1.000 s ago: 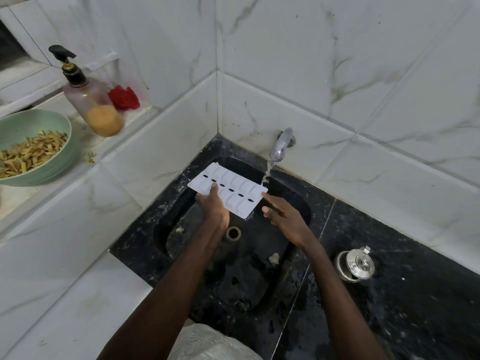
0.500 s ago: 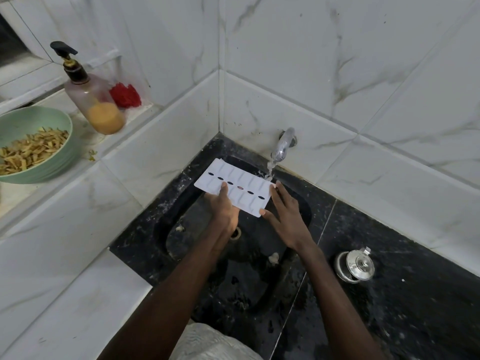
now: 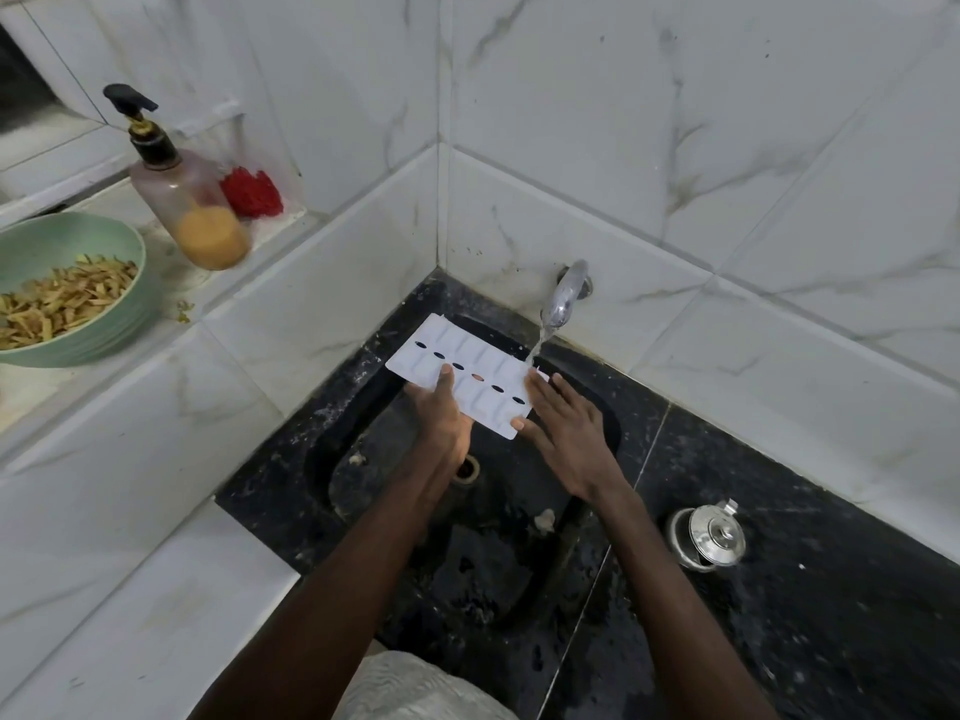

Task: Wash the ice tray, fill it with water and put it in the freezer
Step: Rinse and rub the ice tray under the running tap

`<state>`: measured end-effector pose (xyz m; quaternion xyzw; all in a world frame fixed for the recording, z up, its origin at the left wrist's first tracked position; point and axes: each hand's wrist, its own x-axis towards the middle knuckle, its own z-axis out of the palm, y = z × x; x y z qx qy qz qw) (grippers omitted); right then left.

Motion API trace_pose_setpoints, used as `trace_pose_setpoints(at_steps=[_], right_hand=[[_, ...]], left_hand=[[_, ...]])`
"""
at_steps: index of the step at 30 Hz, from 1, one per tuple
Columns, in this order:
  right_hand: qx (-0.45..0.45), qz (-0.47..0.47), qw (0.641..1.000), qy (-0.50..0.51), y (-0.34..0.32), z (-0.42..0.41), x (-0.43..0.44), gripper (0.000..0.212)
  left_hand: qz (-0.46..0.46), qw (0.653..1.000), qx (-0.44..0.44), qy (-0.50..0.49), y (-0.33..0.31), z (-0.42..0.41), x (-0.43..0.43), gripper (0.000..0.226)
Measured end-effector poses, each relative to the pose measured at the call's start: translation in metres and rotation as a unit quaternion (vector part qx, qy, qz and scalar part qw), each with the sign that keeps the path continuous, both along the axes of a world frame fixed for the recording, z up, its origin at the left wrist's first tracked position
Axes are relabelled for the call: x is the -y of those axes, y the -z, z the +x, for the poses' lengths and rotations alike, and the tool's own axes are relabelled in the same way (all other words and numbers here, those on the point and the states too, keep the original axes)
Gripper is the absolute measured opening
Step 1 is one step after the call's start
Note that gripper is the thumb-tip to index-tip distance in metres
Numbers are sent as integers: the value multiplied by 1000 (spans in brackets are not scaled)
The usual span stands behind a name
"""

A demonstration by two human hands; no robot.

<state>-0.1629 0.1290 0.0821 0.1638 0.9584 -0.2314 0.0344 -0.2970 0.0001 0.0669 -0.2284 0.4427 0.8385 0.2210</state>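
Two bare hands hold a white ice tray (image 3: 467,376) at frame centre under the running tap (image 3: 563,298), left hand (image 3: 441,418) pinching its near edge, right hand (image 3: 566,433) open-fingered at its end; likely light, stiff, slippery, best gripped by rims.

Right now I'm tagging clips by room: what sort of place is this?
Most likely a home kitchen wash corner: a black stone sink under a running wall tap, a soap dispenser and a bowl of food on the ledge.

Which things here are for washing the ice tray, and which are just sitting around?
For the job: ice tray, tap, running water, sink, left hand, right hand.

Just sitting around: soap bottle, green bowl, steel pot, red thing.
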Motion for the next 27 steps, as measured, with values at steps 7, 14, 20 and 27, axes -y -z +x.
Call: trace_pose_setpoints(at_steps=[7, 14, 20, 27], right_hand=[[18, 14, 999, -42, 4, -8, -4, 74], [28, 18, 999, -23, -2, -19, -7, 78], [32, 39, 998, -30, 7, -11, -18, 73], [26, 30, 996, -84, 6, -10, -4, 77]], left_hand=[[-12, 1000, 8, 9, 2, 0, 1, 52], [-23, 999, 5, 22, 1, 6, -3, 49], [-42, 999, -4, 34, 5, 0, 0, 44], [-75, 995, -36, 55, 5, 2, -6, 44]])
